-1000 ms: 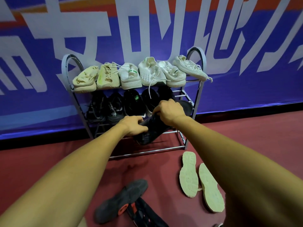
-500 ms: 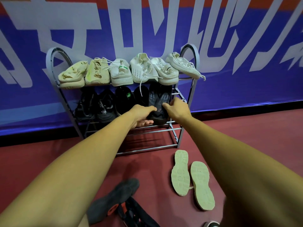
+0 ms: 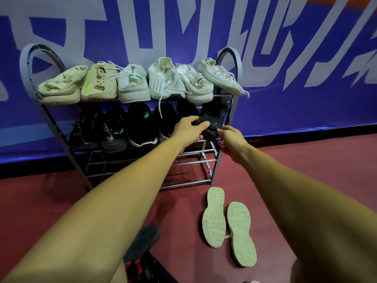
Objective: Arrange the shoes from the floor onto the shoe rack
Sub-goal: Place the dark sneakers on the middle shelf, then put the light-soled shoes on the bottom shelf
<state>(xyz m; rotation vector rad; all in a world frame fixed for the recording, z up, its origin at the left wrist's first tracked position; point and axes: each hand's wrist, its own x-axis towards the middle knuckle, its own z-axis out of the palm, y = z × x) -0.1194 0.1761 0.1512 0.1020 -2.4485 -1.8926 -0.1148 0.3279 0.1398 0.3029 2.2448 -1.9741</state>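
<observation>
Head: left hand (image 3: 188,129), right hand (image 3: 232,138) grip black shoe (image 3: 213,120); sneaker (image 3: 111,132) lettering "SPOR…"

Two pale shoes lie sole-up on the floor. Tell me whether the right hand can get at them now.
Probably not yet: the right hand holds the black shoe at the rack. Once freed, likely yes; the pale shoes lie uncovered below that arm.
</observation>
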